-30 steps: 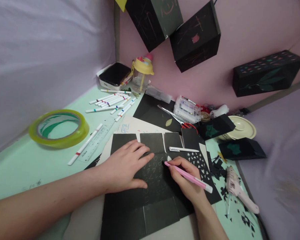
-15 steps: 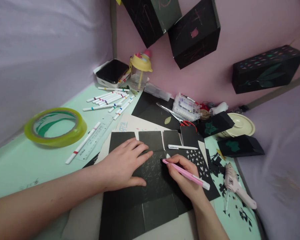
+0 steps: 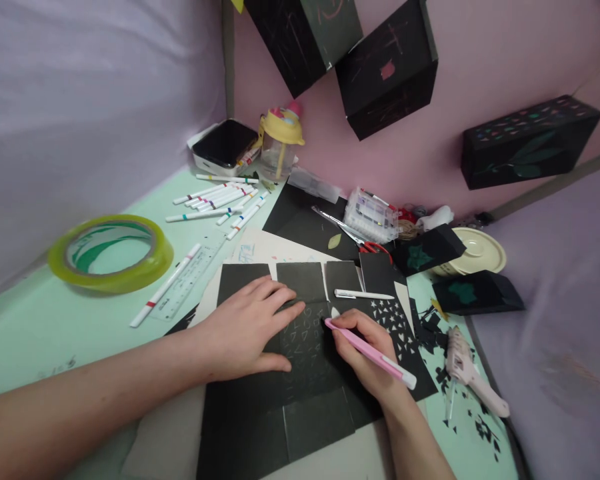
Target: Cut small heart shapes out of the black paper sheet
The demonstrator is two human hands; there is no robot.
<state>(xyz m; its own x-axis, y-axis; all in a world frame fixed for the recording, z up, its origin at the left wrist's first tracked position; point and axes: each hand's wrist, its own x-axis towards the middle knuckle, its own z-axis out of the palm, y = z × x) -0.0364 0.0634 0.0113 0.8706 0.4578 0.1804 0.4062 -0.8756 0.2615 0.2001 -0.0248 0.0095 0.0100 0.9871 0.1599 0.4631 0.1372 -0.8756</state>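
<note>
Slanted pink tool (image 3: 370,352), flat black card (image 3: 310,387)

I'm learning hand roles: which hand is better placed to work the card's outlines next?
Probably the right hand: it holds the pink tool, tip at the black card, near the outlines. The left hand lies spread on the card, holding no tool.

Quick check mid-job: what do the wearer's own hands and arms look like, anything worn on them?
Left hand and right hand are both ungloved, with no ring showing on the fingers in view. The left forearm and right forearm are bare: no sleeve, watch or bracelet shows. Any sleeves higher up are out of frame.
</note>
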